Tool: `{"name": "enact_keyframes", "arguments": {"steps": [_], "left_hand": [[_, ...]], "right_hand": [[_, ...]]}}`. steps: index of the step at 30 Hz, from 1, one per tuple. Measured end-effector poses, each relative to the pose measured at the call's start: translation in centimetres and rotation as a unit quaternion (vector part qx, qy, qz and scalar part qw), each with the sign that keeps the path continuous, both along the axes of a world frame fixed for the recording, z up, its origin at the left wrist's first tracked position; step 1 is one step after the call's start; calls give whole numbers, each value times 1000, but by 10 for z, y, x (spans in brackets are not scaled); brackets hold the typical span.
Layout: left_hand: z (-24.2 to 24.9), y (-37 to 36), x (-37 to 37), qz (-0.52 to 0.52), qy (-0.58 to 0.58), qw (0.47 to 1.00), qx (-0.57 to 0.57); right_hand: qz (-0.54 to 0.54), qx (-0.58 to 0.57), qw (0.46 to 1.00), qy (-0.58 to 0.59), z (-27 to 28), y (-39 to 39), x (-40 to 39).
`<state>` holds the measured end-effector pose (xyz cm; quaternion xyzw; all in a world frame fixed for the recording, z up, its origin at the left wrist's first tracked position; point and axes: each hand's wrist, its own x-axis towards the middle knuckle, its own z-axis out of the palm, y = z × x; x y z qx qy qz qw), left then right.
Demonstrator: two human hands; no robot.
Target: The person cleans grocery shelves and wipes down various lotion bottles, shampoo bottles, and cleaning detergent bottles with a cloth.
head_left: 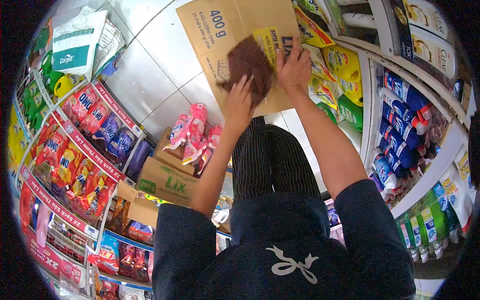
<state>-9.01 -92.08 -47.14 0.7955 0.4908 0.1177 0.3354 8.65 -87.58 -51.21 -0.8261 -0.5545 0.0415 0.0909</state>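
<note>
A large cardboard box printed "LIX" and "400 g" is in front of my legs, near the top of the view. My left hand is closed on the near edge of a fuzzy dark brown cloth lying on the box. Beside the cloth, my right hand lies on the box's right part, thumb apart and fingers stretched out. The underside of both palms is hidden.
Left, racks hold red and purple OMO packs. A smaller Lix carton and pink pouches stand near my left arm. Shelves on the right carry yellow bottles and blue bottles. White tiles cover the floor.
</note>
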Motion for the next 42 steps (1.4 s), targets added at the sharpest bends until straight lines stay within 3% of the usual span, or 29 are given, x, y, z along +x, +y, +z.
{"name": "enact_keyframes", "arguments": {"steps": [3, 7, 9, 12, 14, 16, 19, 21, 23, 28, 29, 31, 32, 33, 35, 36, 37, 38, 40, 42], "left_hand": [[14, -58, -13, -4, 34, 997, -73], [6, -54, -8, -8, 121, 993, -1], [0, -4, -4, -2, 205, 977, 64], [-4, 86, 2, 119, 81, 979, 146], [-14, 141, 3, 91, 222, 938, 251], [-22, 179, 8, 95, 193, 958, 189], [-27, 170, 15, 105, 164, 971, 140], [-18, 122, 20, 37, 264, 949, 168], [-22, 56, 22, 32, 67, 982, 174], [1, -95, 41, 33, 28, 999, 11], [6, -118, 42, 35, 34, 999, -7], [5, -166, 50, 154, -56, 982, -89], [-4, -193, 48, 182, -23, 966, -180], [-15, -222, 46, 205, 8, 941, -270], [-25, -271, 50, 276, 23, 900, -336], [-17, -290, 61, 302, -70, 909, -277], [-32, -317, 66, 322, -182, 899, -234], [2, -319, 82, 347, -109, 883, -297], [20, -345, 107, 383, -128, 871, -280], [6, -377, 118, 395, -128, 865, -283]], "right_hand": [[1, -9, 1000, 2, 2, -1, -1], [-8, -10, 1000, 19, 0, 0, 0], [-4, -14, 1000, 13, 1, -2, 0], [-10, -21, 999, 22, 3, -3, -2], [-11, -18, 999, 37, 5, 0, -3], [-13, -12, 998, 56, 6, -1, -2], [-23, 0, 999, 39, 3, -2, -3], [-21, -54, 996, 68, 16, -1, -3], [-18, -63, 994, 83, 21, -3, -3], [-21, -28, 996, 86, 26, -11, 2], [-15, -47, 982, 182, 14, -14, 13], [59, 63, 950, 301, 1, -47, 35], [95, 118, 923, 355, -5, -69, 49], [57, 52, 912, 403, -5, -103, 61], [-5, -225, 899, 375, 13, -174, 88], [78, -200, 861, 460, -7, -221, 109], [6, -214, 869, 446, 5, -264, 117], [-39, -212, 831, 513, -1, -309, 130], [-5, -181, 858, 480, 43, -379, 162], [-62, -183, 875, 444, 73, -443, 191]]}}
